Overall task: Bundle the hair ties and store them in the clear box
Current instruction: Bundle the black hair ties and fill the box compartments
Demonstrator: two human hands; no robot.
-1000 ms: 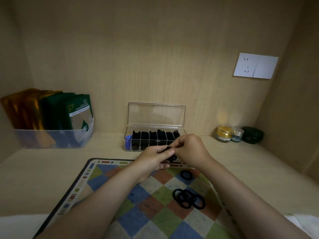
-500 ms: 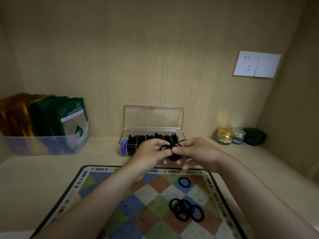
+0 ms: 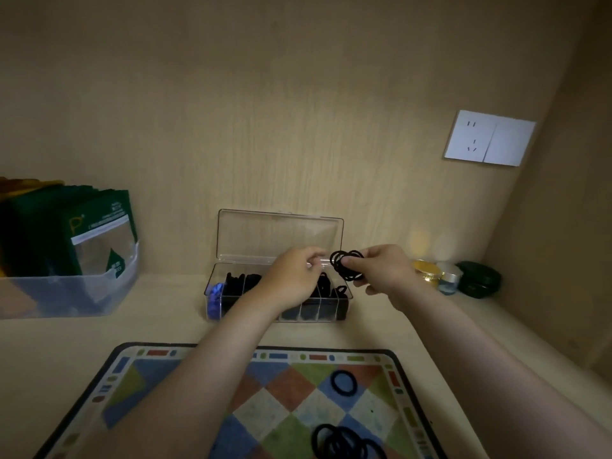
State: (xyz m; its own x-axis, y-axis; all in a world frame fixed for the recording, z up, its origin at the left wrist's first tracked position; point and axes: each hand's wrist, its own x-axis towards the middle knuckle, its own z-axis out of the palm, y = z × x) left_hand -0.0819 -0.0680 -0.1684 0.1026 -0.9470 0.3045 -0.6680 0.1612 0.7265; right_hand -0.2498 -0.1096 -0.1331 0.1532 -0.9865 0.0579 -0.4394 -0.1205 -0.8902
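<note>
1. Both hands are raised at mid-frame over the clear box; the right hand pinches a bundle of black hair ties between thumb and fingers, its other fingers curled loosely.
2. Left hand sits just left of the bundle with fingers bent in a loose curl; I cannot tell whether its fingertips touch the ties.
3. Held above the box's right end, the bundle hangs in front of the upright open lid.
4. Divided compartments of the box already contain black ties, with something blue in the leftmost one.
5. Lower in the frame, on the checkered mat, lies a single hair tie, and a loose pile of ties lies at the bottom edge.
</note>
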